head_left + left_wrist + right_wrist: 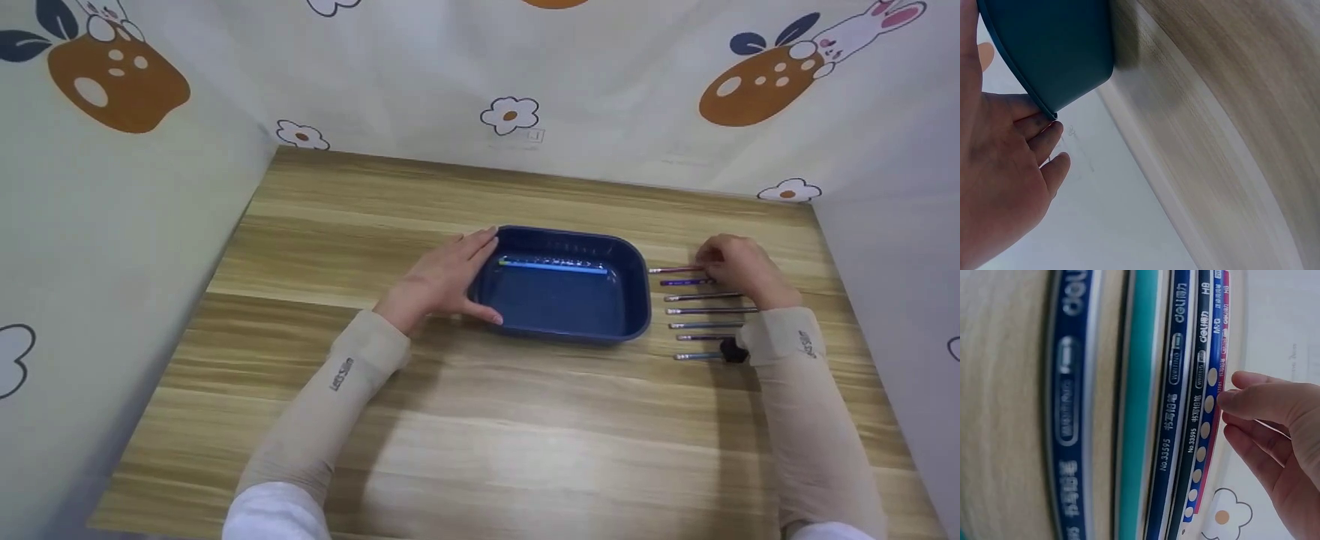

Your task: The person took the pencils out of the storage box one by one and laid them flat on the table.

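A dark blue rectangular plastic box [555,304] stands mid-table. My left hand [446,277] rests against its left end, fingers extended along the far corner and thumb at the near corner. In the left wrist view, the fingertips touch the box's rim [1019,76] from outside. One light blue pencil [555,266] lies inside along the far side. Right of the box, my right hand [746,270] pinches the farthest pencil, a red one [671,270], between thumb and fingers. In the right wrist view, the thumb tip overlaps this pencil's edge.
Several more pencils lie in a parallel row nearer me, among them a purple-blue one [679,283] with pale dots and a light blue one [694,356]. Their left ends point at the box. Patterned wall coverings [615,112] border the wooden table [525,450] behind and on both sides.
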`<state>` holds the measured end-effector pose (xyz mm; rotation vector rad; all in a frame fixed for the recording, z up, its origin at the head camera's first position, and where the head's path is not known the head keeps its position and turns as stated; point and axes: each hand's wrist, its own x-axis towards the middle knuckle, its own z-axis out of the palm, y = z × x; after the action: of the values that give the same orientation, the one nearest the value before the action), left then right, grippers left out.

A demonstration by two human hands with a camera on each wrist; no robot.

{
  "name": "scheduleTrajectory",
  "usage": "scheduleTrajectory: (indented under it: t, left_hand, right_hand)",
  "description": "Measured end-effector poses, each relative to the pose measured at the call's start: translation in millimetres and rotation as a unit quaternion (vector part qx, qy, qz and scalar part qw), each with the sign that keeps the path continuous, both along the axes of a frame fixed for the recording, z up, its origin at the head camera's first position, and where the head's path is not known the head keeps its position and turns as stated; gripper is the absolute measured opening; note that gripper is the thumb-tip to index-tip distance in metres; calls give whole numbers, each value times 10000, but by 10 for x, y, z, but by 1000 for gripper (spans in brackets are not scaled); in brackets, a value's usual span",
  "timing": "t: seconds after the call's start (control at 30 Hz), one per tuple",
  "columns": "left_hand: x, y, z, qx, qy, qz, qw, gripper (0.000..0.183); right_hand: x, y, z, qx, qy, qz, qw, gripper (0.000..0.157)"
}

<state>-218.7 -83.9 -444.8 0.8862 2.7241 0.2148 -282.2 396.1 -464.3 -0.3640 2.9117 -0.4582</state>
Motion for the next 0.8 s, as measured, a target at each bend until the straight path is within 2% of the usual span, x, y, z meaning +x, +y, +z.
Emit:
scheduleTrajectory:
  t: [0.2, 0.53, 0.8]
  left_hand:
    - [3, -1, -7, 50, -20, 16, 10000, 129]
    - [0, 2, -16, 17, 119, -35, 9999, 127]
    - [4, 1, -9, 96, 57, 21, 9999, 128]
  right_hand:
    - [46, -29, 42, -353, -24, -175, 9992, 23]
    - [167, -123, 108, -1014, 187, -152, 9946, 28]
    - [264, -265, 136, -1646, 478, -69, 9852, 28]
